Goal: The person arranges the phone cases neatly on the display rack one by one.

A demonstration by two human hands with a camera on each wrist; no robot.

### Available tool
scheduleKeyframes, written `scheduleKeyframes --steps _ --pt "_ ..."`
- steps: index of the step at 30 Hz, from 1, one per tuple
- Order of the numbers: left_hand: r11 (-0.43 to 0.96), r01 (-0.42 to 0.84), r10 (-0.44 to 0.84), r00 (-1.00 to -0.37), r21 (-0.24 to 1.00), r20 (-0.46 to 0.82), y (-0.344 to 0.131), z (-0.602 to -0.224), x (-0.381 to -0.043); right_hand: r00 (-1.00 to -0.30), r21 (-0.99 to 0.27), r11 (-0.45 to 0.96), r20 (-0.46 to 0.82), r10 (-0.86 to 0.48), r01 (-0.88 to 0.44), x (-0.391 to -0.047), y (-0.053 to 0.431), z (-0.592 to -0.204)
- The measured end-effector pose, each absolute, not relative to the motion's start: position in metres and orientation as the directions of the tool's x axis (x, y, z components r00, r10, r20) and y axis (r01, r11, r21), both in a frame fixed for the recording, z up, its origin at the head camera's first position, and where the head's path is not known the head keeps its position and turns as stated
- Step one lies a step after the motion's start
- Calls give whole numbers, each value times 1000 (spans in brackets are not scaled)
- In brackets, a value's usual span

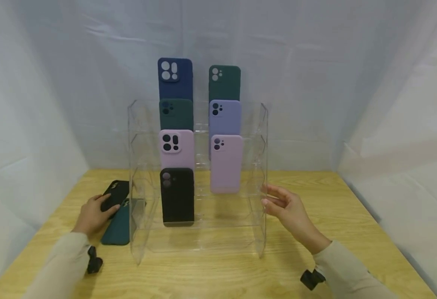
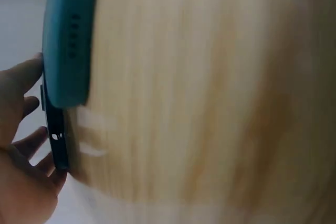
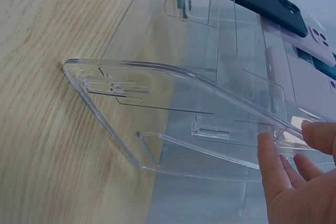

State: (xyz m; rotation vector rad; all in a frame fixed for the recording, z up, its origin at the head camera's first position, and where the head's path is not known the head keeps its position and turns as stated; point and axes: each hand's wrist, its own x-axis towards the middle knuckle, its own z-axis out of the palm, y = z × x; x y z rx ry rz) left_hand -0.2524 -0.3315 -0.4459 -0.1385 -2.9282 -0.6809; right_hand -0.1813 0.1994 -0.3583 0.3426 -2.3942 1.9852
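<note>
A clear acrylic display stand [image 1: 200, 250] holds several phone cases in two columns. Its left column has a blue case [image 1: 182, 89], a dark green case [image 1: 182, 118], a pink case [image 1: 181, 160] and, lowest, a black case [image 1: 178, 203]. On the right are a green case [image 1: 227, 87], a lavender case [image 1: 229, 118] and a pink case [image 1: 226, 170]. My left hand [image 1: 92, 216] rests on a loose black phone case [image 1: 117, 192] and touches a teal phone case [image 2: 68, 61], both lying on the table. The fingertips of my right hand [image 1: 291, 211] touch the stand's right side panel.
The wooden table [image 1: 218, 278] runs under everything. White sheeting [image 1: 300, 83] hangs behind and on both sides. The stand's lower front tiers reach toward me, and its left panel stands in front of part of the loose cases.
</note>
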Motion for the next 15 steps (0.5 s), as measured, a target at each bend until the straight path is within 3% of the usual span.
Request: scheduleKeyframes --steps 15 --pt "915 164 113 -981 370 155 -346 -437 -226 -973 -964 178 168 -160 -195 -181 199 -360"
